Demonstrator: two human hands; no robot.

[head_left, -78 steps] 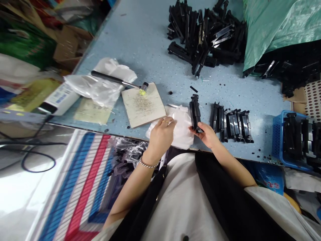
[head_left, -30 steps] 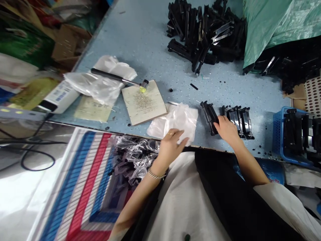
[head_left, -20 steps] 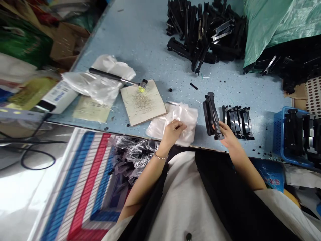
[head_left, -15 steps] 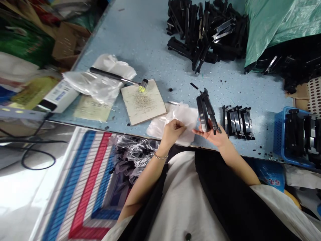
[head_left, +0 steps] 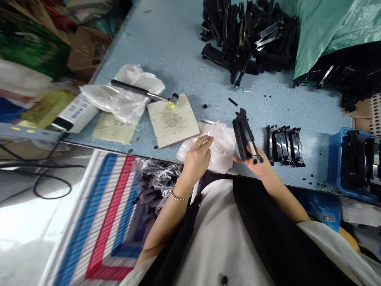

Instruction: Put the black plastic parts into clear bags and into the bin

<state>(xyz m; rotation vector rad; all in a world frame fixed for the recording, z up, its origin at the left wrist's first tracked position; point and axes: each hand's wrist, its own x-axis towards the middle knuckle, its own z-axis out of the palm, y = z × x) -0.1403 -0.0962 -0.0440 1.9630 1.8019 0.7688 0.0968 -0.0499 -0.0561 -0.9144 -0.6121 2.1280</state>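
Observation:
My right hand (head_left: pixel 258 165) holds a black plastic part (head_left: pixel 243 137) by its lower end, tilted up with its long side towards me. My left hand (head_left: pixel 196 158) lies on a crumpled clear plastic bag (head_left: pixel 222 147), fingers pressed into its folds. To the right of the part, a tight row of similar black parts (head_left: pixel 285 145) stands on the blue speckled table (head_left: pixel 190 51), apart from both hands. A large heap of black parts (head_left: pixel 247 39) lies farther off.
A hammer with a yellow tip (head_left: pixel 139 90) rests on a bag and a pale board scattered with small grains (head_left: pixel 172 121). A blue basket of black parts (head_left: pixel 347 165) sits at the right. Green plastic sheeting (head_left: pixel 330 28) covers the far right.
My right hand has lifted the black part away from the row and turned it over. My left hand has shifted on the clear bag, which is now less spread out.

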